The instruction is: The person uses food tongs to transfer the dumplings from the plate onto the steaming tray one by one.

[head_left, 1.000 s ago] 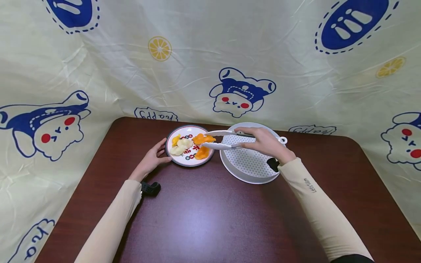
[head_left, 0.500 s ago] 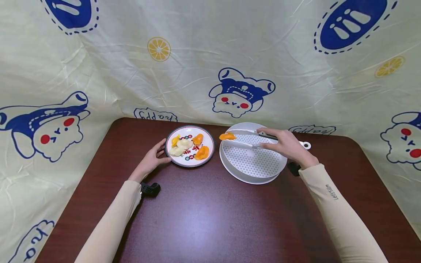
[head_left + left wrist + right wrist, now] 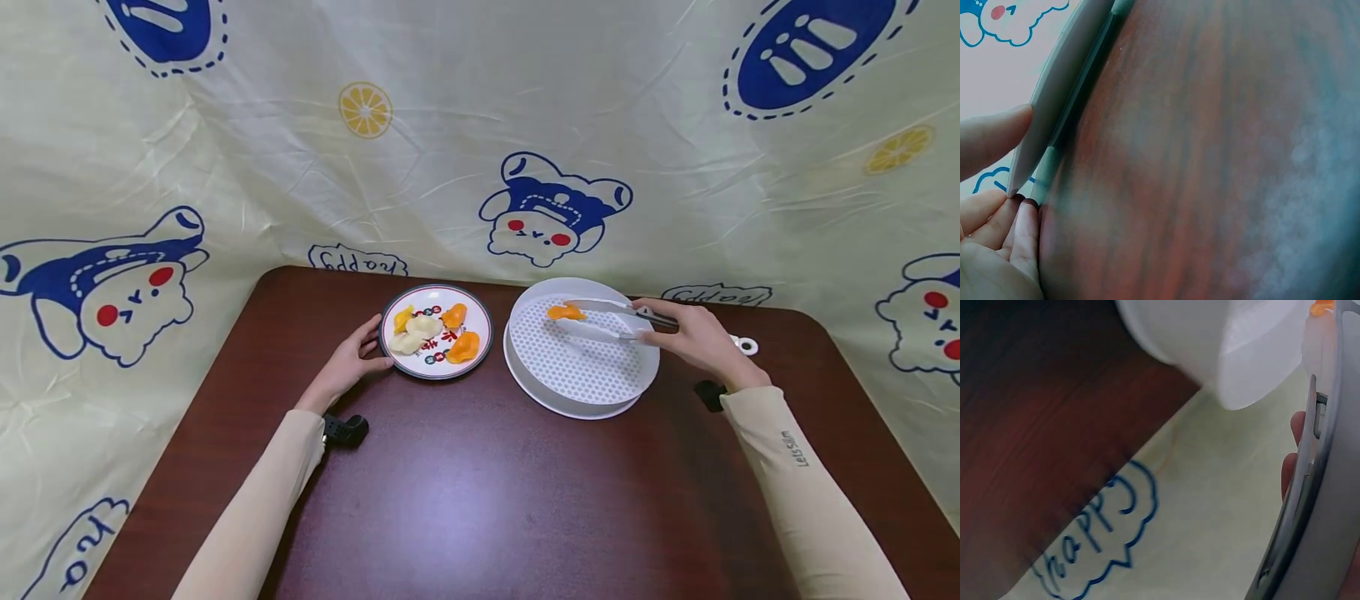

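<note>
My left hand (image 3: pixel 341 367) stays at the left side of a round plate (image 3: pixel 420 294), thumb and fingers resting against its rim; the left wrist view shows the thumb (image 3: pixel 997 140) along the plate's edge. On the plate lie several crinkled, dumpling-shaped pieces: pale ones (image 3: pixel 422 327), a yellow one (image 3: pixel 402 317) and two orange ones (image 3: pixel 462 347). My right hand (image 3: pixel 697 333) grips white-and-grey tongs (image 3: pixel 609 307) over a white perforated steamer basket (image 3: pixel 585 375). An orange piece (image 3: pixel 566 312) sits at the tongs' tips, close over the basket's holes.
The basket stands on a white round base (image 3: pixel 558 407), right of the plate. Dark brown table (image 3: pixel 450 500) runs toward the person. Behind its back edge hangs a pale printed cloth (image 3: pixel 435 183). Black wrist straps (image 3: pixel 347 430) show at both cuffs.
My right hand has carried the tongs and an orange piece rightward, from over the plate to over the middle of the steamer basket. The left hand and the plate have stayed put.
</note>
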A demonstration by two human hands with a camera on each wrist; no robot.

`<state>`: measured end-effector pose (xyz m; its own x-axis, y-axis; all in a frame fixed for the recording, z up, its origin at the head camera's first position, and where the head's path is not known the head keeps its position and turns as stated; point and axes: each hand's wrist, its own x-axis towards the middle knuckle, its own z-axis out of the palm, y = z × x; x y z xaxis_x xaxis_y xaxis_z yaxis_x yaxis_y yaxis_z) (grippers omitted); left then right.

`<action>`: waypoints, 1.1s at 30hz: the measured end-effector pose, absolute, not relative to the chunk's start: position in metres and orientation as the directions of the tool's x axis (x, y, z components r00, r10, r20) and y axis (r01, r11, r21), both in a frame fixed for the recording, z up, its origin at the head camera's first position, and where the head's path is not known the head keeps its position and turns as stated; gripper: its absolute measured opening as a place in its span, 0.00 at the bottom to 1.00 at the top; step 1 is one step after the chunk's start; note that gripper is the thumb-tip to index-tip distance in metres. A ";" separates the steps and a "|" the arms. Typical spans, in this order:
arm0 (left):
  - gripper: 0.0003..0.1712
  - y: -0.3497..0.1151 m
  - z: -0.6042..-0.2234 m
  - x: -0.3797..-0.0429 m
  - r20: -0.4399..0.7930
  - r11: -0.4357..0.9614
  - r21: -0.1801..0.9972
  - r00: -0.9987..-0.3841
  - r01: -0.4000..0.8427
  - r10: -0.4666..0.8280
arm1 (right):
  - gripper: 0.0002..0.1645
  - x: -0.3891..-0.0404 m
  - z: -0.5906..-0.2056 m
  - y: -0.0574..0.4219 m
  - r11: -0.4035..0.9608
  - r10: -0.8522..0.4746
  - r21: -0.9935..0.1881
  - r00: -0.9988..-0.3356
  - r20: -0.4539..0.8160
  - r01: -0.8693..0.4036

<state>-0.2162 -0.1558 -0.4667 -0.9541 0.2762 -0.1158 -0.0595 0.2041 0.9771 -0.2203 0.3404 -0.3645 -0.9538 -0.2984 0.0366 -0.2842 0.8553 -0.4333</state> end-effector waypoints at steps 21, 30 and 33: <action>0.48 -0.153 -0.467 -0.217 -0.110 0.197 0.979 -0.954 -0.055 0.280 | 0.35 -0.222 -0.368 0.366 0.893 -0.215 -0.411 -0.976 -0.030 -0.184; 0.48 -0.154 -0.465 -0.215 -0.123 0.205 0.976 -0.955 -0.068 0.271 | 0.37 -0.219 -0.360 0.358 0.867 -0.231 -0.461 -0.972 -0.039 -0.187; 0.47 -0.154 -0.465 -0.215 -0.122 0.208 0.976 -0.955 -0.066 0.269 | 0.38 -0.216 -0.356 0.351 0.850 -0.254 -0.486 -0.967 -0.040 -0.203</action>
<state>-0.2152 -0.1543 -0.4652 -0.9553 0.2691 -0.1224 -0.0663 0.2085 0.9758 -0.2165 0.3505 -0.3557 -0.9665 -0.2535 -0.0395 -0.2030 0.8499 -0.4863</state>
